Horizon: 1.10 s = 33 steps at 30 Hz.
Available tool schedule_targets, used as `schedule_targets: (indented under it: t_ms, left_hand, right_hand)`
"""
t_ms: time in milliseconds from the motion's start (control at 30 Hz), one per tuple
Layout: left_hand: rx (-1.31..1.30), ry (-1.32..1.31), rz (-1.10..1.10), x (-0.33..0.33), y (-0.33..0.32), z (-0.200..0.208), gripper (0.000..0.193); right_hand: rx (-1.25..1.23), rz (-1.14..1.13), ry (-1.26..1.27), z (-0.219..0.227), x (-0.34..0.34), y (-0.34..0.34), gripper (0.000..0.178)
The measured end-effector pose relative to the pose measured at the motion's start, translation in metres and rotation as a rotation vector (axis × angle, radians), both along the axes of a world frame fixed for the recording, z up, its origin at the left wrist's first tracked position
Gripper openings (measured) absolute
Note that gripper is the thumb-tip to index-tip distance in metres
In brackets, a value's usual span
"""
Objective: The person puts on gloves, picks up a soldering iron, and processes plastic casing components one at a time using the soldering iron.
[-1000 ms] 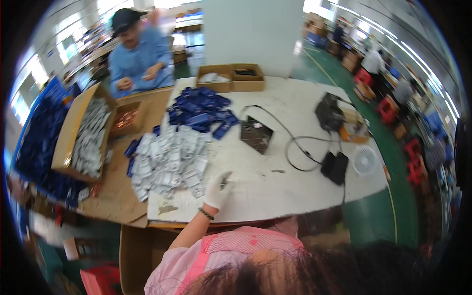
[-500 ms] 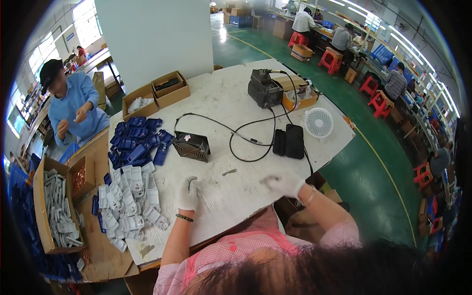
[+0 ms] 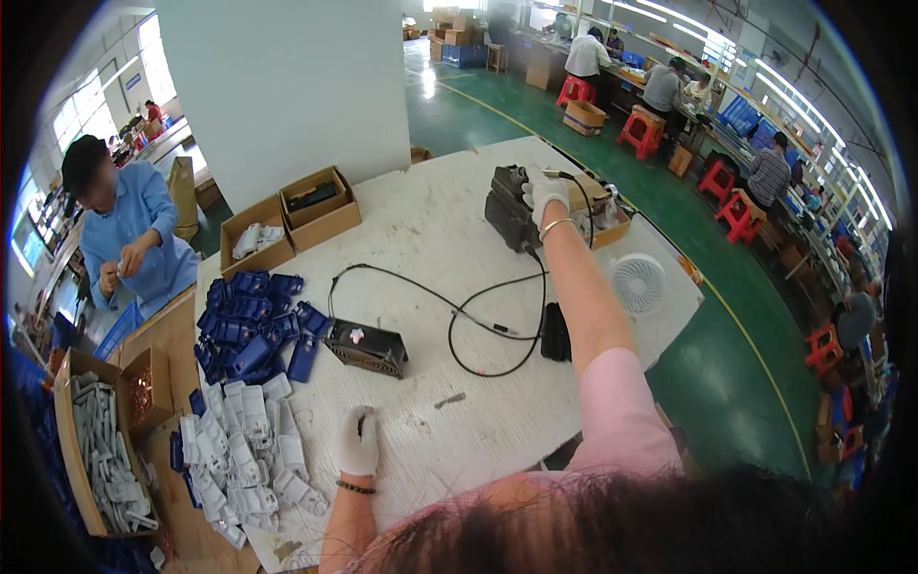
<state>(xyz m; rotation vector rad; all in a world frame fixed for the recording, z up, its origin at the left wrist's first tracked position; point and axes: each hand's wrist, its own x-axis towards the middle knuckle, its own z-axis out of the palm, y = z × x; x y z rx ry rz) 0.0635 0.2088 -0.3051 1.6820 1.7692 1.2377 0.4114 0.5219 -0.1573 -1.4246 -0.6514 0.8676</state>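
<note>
Two gloved hands, right hand (image 3: 545,191) stretched far out, grip grasping black machine (image 3: 509,209), left hand (image 3: 360,442) released, flat on table (image 3: 430,239).

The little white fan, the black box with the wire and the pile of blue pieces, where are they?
White fan (image 3: 638,283), head view, middle of its round grille.
Black box (image 3: 367,347), head view, its top face.
Blue pieces (image 3: 251,320), head view, middle of the pile.

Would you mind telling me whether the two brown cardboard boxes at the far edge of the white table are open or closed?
Open: both brown cardboard boxes have no lid on, and their contents show from above, pale parts in one, a dark item in the other.
</note>
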Motion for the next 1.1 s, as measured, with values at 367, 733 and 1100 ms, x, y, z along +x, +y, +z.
schedule_targets:
  t_ms: [367, 733, 1100]
  left_hand:
    - [-0.028, -0.06, 0.015, 0.003, 0.001, -0.002, 0.01]
    - [0.417, 0.285, 0.147, 0.026, -0.021, 0.061, 0.019]
    - [0.69, 0.588, 0.19, 0.038, -0.025, 0.116, 0.023]
  right_hand:
    - [0.306, -0.012, 0.087, -0.012, 0.018, -0.042, 0.028]
    - [0.328, 0.769, 0.079, -0.049, -0.076, -0.198, 0.032]
    - [0.172, 1.32, -0.061, -0.054, -0.154, -0.28, 0.044]
